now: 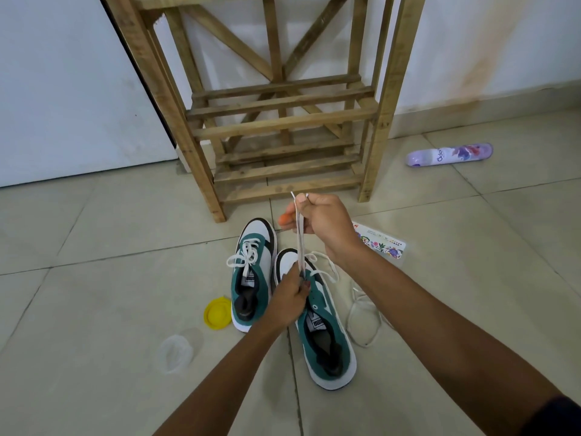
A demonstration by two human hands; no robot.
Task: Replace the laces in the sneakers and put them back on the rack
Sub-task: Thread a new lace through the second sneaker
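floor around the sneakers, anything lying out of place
Yes: a purple spray can lies on its side right of the wooden rack, and a yellow lid sits loose left of the sneakers.

The lilac spray can (pixel 449 154) lying at two o'clock reads "Odo", the rest hidden. Both sneaker tongue labels (pixel 250 281) carry "PUMA", seen upside down. Print on the floral packet (pixel 382 242) is too small.
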